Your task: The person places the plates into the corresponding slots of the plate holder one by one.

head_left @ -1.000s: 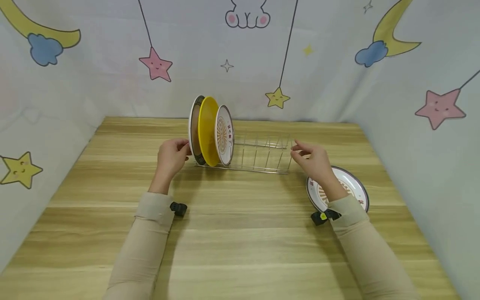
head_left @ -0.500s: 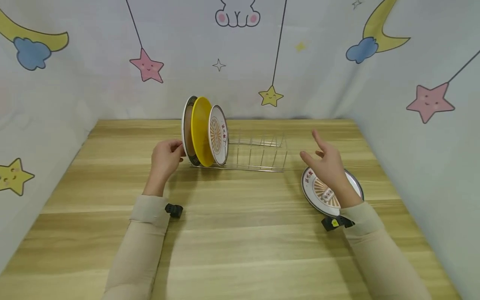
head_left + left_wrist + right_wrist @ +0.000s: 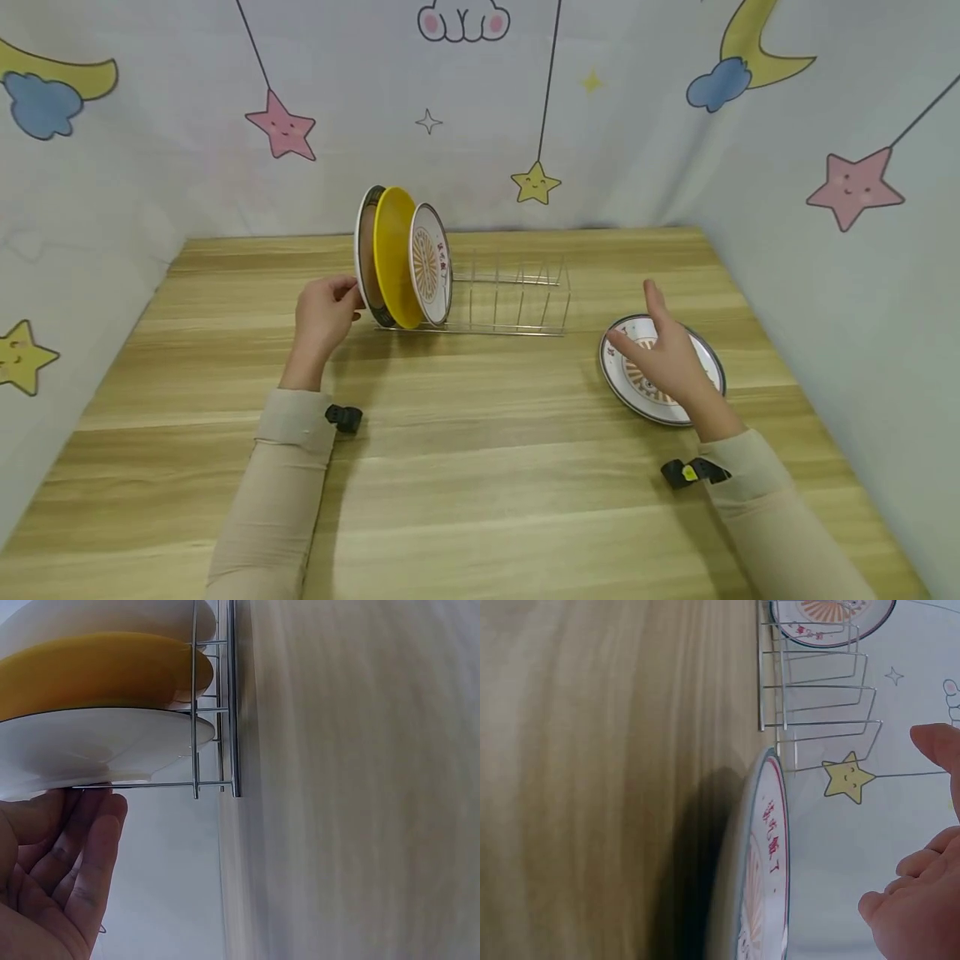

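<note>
A wire dish rack stands at the back of the table. In its left part three plates stand upright: a white one with a dark patterned rim, a yellow plate and a white plate with an orange sunburst. My left hand pinches the wire at the rack's left end, with its fingertips close under the outermost plate in the left wrist view. Over another sunburst plate, which lies flat to the right, my right hand hovers with thumb and fingers spread, holding nothing.
The wood-grain table spreads in front of the rack. A white cloth backdrop with printed stars and moons closes off the back and sides. Several wire slots show in the rack's right part.
My right hand has let go of the rack's right end, moved right and towards me, and spread over the flat plate. The left hand keeps its place; the whole view has shifted slightly.
</note>
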`<state>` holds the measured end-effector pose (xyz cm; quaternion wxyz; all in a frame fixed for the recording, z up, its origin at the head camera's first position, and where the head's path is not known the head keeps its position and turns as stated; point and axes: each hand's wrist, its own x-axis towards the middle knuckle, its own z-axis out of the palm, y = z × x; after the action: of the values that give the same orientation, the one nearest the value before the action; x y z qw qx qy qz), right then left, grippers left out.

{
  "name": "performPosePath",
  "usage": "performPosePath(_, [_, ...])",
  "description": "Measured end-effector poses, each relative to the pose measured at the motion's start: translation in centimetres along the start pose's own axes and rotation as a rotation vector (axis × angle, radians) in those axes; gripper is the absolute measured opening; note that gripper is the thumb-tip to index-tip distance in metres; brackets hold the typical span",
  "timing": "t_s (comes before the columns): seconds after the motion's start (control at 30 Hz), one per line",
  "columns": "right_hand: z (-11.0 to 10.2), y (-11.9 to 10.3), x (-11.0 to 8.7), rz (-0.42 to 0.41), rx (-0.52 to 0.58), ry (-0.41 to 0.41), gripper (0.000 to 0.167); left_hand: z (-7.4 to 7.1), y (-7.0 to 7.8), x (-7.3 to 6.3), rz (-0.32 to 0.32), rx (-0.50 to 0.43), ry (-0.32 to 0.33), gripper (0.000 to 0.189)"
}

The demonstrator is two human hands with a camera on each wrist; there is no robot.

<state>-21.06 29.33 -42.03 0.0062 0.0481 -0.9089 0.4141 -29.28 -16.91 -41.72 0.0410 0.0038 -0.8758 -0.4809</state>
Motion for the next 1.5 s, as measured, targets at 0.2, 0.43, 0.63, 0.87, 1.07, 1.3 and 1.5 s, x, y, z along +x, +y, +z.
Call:
performPosePath(0.2, [0.5,0.6,0.1,0.014,-0.041,-0.041,0.102,-0.4,-0.1,-0.1,-0.009,-0.002,0.015,0.032])
performPosePath(0.43, [1.3,2.0,0.2,0.046,-0.08,-0.106,0.112,-0.5,0.0,-0.2,-0.012,-0.024,0.017,0.032])
performPosePath(0.63, [1.6,3.0,0.3,0.025,-0.084,-0.143,0.114,-0.6,0.1,-0.1,-0.014,-0.027,0.011,0.033])
performPosePath(0.87, [2.0,3.3,0.0,0.039,-0.11,-0.187,0.114,-0.6,0.0,-0.1,-0.007,-0.024,0.001,0.033])
performPosePath(1.07, [2.6,3.8,-0.5,-0.03,-0.171,-0.206,0.111,-0.3,0.0,0.0,0.001,-0.02,-0.006,0.032])
performPosePath(1.3, [2.8,4.2,-0.6,-0.087,-0.22,-0.2,0.103,-0.1,0.0,0.0,0.003,-0.016,-0.009,0.032])
performPosePath(1.5, [3.1,4.2,-0.8,-0.133,-0.222,-0.184,0.086,-0.1,-0.3,-0.2,-0.002,-0.011,-0.006,0.034])
